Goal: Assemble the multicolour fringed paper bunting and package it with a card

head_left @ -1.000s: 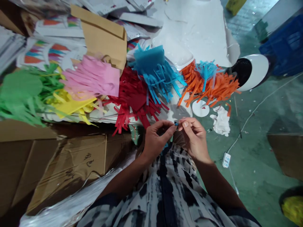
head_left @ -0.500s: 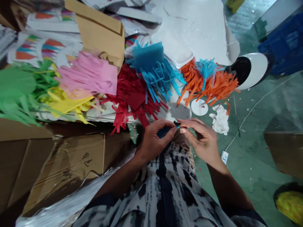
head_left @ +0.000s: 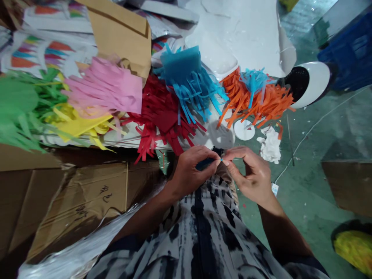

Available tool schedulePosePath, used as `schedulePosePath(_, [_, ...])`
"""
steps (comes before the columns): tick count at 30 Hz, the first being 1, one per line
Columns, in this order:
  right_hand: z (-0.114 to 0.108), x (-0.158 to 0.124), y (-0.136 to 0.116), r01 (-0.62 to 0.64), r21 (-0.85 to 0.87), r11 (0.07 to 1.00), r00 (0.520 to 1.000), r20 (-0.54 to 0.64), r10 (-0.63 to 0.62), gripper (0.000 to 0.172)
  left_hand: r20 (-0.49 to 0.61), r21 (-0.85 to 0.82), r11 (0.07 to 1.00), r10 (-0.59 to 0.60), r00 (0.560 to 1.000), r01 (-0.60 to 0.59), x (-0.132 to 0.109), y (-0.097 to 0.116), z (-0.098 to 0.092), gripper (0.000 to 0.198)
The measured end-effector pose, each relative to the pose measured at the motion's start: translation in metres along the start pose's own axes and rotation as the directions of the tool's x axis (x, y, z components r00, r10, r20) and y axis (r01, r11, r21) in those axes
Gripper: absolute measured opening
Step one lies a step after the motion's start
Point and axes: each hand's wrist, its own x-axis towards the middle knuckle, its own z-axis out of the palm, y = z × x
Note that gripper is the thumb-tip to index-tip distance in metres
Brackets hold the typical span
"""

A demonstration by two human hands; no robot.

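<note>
My left hand (head_left: 193, 168) and my right hand (head_left: 251, 172) meet at the fingertips over my lap, just off the table's front edge. Both pinch a tiny blue piece of paper (head_left: 221, 159), mostly covered by the fingers. Darker blue shows inside the curl of my left hand. On the table beyond lie fringed tissue-paper bundles: dark red (head_left: 164, 118), blue (head_left: 186, 73), orange (head_left: 261, 102) with a small light-blue tuft (head_left: 254, 81) on top, pink (head_left: 107, 87), yellow (head_left: 81, 124) and green (head_left: 17, 104).
A round white disc (head_left: 244, 130) lies by the orange bundle, with crumpled white paper (head_left: 270, 145) near it. Cardboard boxes (head_left: 87, 190) stand below left. Printed packets (head_left: 43, 50) and a brown carton (head_left: 119, 35) fill the back left. A white cable (head_left: 305, 139) crosses the floor.
My fingertips have shifted slightly right and down, still pinched together at the blue piece. My right hand has moved a little to the right. The bundles lie as before.
</note>
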Motion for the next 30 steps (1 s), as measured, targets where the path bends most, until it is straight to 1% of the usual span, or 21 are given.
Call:
schedulePosePath(5, [-0.002, -0.001, -0.003, 0.003, -0.123, 0.992, 0.999, 0.043, 0.002, 0.017, -0.004, 0.025, 1.0, -0.004, 1.0, 0.004, 0.0, -0.001, 0.0, 0.005])
schedulePosePath(9, [0.0, -0.002, -0.003, -0.007, -0.12, 0.993, 0.999, 0.032, 0.011, 0.012, 0.003, 0.1, 0.995, 0.027, 1.0, -0.027, -0.001, -0.001, 0.002, 0.007])
schedulePosePath(11, [0.001, -0.003, -0.002, -0.032, -0.081, 0.996, 0.999, 0.031, 0.035, 0.013, -0.002, 0.108, 0.994, 0.025, 1.0, -0.025, -0.001, 0.0, 0.003, 0.006])
schedulePosePath(13, [0.001, -0.004, 0.001, -0.061, -0.01, 0.998, 0.998, 0.021, 0.061, 0.013, -0.013, 0.067, 0.998, -0.007, 1.0, 0.008, -0.003, 0.0, 0.004, 0.004])
schedulePosePath(16, [0.002, -0.006, 0.004, -0.114, 0.124, 0.986, 0.993, -0.027, 0.118, 0.014, -0.034, 0.001, 0.997, -0.077, 0.996, 0.077, -0.004, 0.002, 0.004, 0.003])
schedulePosePath(18, [0.003, -0.006, 0.005, -0.159, 0.216, 0.963, 0.983, -0.057, 0.175, 0.016, -0.042, -0.028, 0.995, -0.1, 0.994, 0.099, -0.005, 0.004, 0.004, 0.003])
schedulePosePath(20, [0.004, -0.006, 0.005, -0.206, 0.316, 0.926, 0.97, -0.062, 0.236, 0.018, -0.053, -0.058, 0.994, -0.09, 0.994, 0.087, -0.005, 0.006, 0.005, 0.002])
schedulePosePath(22, [0.006, -0.006, 0.004, -0.246, 0.392, 0.887, 0.958, -0.039, 0.283, 0.02, -0.079, -0.069, 0.996, -0.053, 0.995, 0.048, -0.005, 0.007, 0.006, 0.003])
schedulePosePath(24, [0.009, -0.007, 0.005, -0.245, 0.415, 0.876, 0.956, -0.048, 0.29, 0.02, -0.092, -0.055, 0.998, -0.031, 0.995, 0.026, -0.004, 0.008, 0.007, 0.006])
schedulePosePath(27, [0.01, -0.01, 0.007, -0.187, 0.348, 0.919, 0.966, -0.103, 0.235, 0.018, -0.044, -0.024, 0.998, -0.052, 0.998, 0.051, -0.003, 0.007, 0.005, 0.008])
schedulePosePath(28, [0.009, -0.011, 0.008, -0.173, 0.325, 0.93, 0.972, -0.098, 0.215, 0.017, -0.019, -0.03, 0.998, -0.062, 0.998, 0.061, -0.002, 0.006, 0.004, 0.008])
schedulePosePath(30, [0.006, -0.012, 0.009, -0.17, 0.314, 0.934, 0.981, -0.039, 0.192, 0.015, 0.024, -0.067, 0.996, -0.058, 0.998, 0.059, -0.002, 0.005, 0.003, 0.007])
